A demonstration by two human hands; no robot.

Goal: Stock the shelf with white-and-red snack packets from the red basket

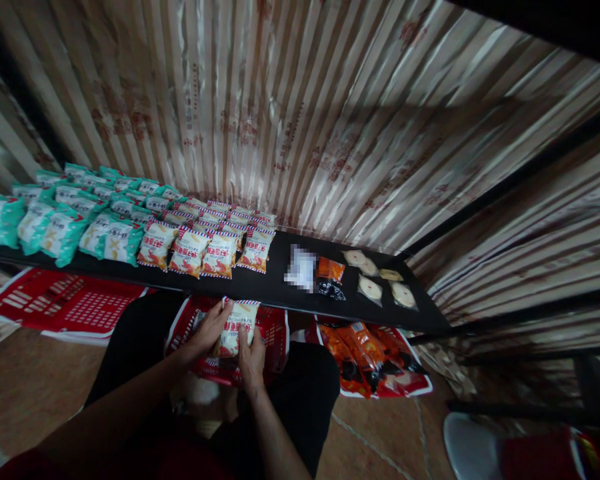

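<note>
A white snack bag point(236, 328) with red lettering and a striped top edge is held between both hands, above a red basket point(279, 340) at my knees. My left hand point(214, 328) grips its left side, fingers closed at the upper corner. On the lower right side, my right hand point(253, 355) is closed with the thumb on the front. Matching snack bags point(187, 251) stand in rows on the black shelf point(260, 288) just beyond. Left of those are rows of teal-and-white snack bags point(63, 233).
On the shelf's right lie an orange packet point(331, 269), a blurred white item point(301, 268) and several round pale packs point(370, 289). Orange bags point(365, 347) fill a red basket below right. Another red basket point(70, 303) sits at left. A striped curtain point(260, 113) hangs behind.
</note>
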